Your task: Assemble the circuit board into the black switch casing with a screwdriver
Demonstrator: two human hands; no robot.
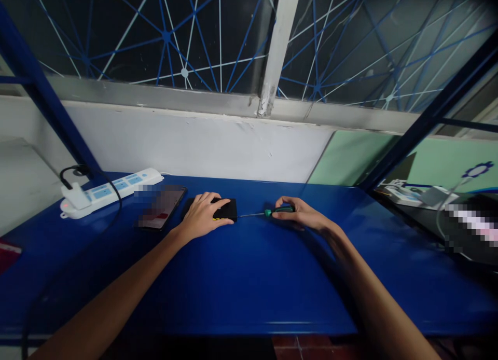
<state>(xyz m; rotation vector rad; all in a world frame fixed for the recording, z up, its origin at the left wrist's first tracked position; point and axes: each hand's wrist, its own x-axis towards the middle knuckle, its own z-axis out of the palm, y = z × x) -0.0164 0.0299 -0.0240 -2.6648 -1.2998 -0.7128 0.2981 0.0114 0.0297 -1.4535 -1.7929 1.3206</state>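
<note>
Dark window (218, 38) panes crossed by blue and white lines stand above a pale wall, and below them a blue table (252, 277) runs the width of the view. Nearer its far edge than its near one, a little left of the middle, lies the black box (230, 210). Half open, the left hand (202, 215) spans it, fingers over the top and thumb along its near side, holding it to the table. The right hand (299, 215) is closed round the handle of a green driver (268, 213), whose shaft points left at the box's right end; whether the tip touches, I cannot tell. Working this well would call for firm, even pressure from the left hand, its fingers clear of that end, and the shaft in line with the spot it meets, pushed gently lest it slip. Left of the box lie a phone (165, 207) and, towards the far left corner, a strip (101, 192).
</note>
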